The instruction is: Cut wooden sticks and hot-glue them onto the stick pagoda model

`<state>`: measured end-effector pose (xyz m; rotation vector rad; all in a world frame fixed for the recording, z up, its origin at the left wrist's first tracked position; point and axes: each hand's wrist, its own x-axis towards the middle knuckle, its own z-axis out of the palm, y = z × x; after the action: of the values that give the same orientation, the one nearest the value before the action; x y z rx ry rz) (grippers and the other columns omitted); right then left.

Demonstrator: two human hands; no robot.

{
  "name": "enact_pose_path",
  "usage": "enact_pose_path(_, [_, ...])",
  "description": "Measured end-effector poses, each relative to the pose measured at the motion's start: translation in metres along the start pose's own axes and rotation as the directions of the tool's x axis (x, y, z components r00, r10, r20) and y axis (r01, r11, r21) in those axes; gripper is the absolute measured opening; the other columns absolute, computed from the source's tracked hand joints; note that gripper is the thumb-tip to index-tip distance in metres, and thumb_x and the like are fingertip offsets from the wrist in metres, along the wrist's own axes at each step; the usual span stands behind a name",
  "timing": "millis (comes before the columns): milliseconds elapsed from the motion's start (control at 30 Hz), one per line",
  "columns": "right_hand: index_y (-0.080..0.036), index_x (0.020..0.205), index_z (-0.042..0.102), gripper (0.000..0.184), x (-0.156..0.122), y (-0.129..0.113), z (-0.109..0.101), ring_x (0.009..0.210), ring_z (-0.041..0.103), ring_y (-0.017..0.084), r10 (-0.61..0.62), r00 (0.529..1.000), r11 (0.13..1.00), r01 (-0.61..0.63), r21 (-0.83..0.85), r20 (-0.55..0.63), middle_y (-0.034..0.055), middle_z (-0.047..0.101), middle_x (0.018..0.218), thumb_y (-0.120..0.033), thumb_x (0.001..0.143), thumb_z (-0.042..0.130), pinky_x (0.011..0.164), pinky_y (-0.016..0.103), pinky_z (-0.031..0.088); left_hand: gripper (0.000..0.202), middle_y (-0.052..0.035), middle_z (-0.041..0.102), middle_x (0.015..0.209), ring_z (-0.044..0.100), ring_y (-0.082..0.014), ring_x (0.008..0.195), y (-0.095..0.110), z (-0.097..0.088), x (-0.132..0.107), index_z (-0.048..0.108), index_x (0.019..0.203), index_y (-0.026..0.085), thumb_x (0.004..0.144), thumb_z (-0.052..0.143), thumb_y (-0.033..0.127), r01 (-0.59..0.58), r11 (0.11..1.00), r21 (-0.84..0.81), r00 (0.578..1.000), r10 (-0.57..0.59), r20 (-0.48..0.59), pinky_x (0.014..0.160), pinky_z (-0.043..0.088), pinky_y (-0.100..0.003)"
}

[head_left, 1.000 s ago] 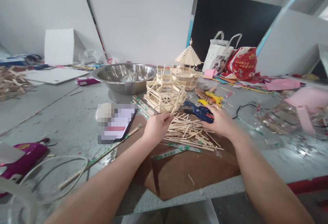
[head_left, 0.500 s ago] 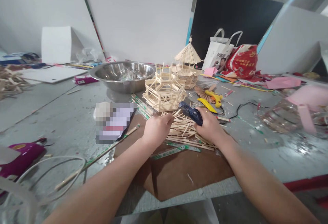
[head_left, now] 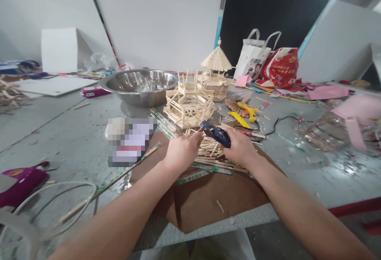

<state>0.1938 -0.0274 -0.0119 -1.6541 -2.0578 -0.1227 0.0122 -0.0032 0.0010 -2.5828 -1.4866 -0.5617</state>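
We grip a blue tool (head_left: 216, 133) in our right hand (head_left: 239, 147), pinch a thin stick (head_left: 195, 132) in our left hand (head_left: 182, 151), both above the stick pile (head_left: 212, 153), stick model (head_left: 189, 105) just behind

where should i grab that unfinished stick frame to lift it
Likely the stick frame by its stacked bottom ring, low, coming from the near left: the thin posts on top stand bare, and the roofed pavilion sits close behind on its right.

Ahead, stick frame (head_left: 189, 105) blocks reach; bowl (head_left: 139, 87) behind it leftward; stick pile (head_left: 208, 151) before it; tabletop (head_left: 68, 129) left open.
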Motion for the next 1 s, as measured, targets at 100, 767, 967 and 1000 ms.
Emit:
enact_pose_path(100, [-0.016,0.101,0.048,0.037,-0.0006,-0.001,-0.0018,0.085,0.054,0.024,0.033,0.999,0.999,-0.033,-0.022,0.004,0.0085,0.06,0.091,-0.024,0.064,0.046,0.072,0.032,0.041,0.027,-0.0029,0.066,0.071,0.058,-0.0163,0.06,-0.0003,0.0006,-0.0004,0.06,0.086,0.023,0.08,0.035,0.029,-0.006,1.0,0.02,1.0,0.006,-0.01,0.047,0.026,-0.023])
enact_pose_path(767, [-0.018,0.083,0.05,0.023,0.0027,-0.0032,-0.0025,0.074,0.056,0.021,0.131,0.989,0.977,-0.117,-0.18,0.071,0.0066,0.061,0.076,-0.033,0.067,0.044,0.061,0.027,0.036,0.027,-0.0037,0.064,0.061,0.059,-0.0177,0.057,0.0048,0.0003,0.0009,0.061,0.089,0.021,0.078,0.038,0.029,0.011,1.0,0.026,0.999,-0.012,0.038,0.048,0.035,-0.024])
enact_pose_path(967, [-0.017,0.084,0.051,0.025,0.0045,-0.0045,-0.004,0.075,0.056,0.021,0.166,0.98,0.965,-0.139,-0.221,0.106,0.0077,0.062,0.078,-0.034,0.067,0.044,0.061,0.027,0.036,0.027,-0.0051,0.064,0.061,0.059,-0.0186,0.059,0.0043,0.0017,0.0027,0.062,0.087,0.021,0.078,0.037,0.029,0.028,0.999,0.02,0.998,-0.03,0.063,0.05,0.035,-0.025])
enact_pose_path(1000, [-0.017,0.083,0.051,0.024,0.0046,-0.0044,-0.004,0.075,0.056,0.022,0.168,0.98,0.964,-0.141,-0.226,0.108,0.0077,0.062,0.078,-0.034,0.067,0.044,0.061,0.028,0.036,0.027,-0.0052,0.064,0.061,0.059,-0.0185,0.059,0.0044,0.0019,0.0029,0.062,0.087,0.021,0.078,0.037,0.029,0.032,0.999,0.02,0.997,-0.033,0.062,0.051,0.036,-0.025])
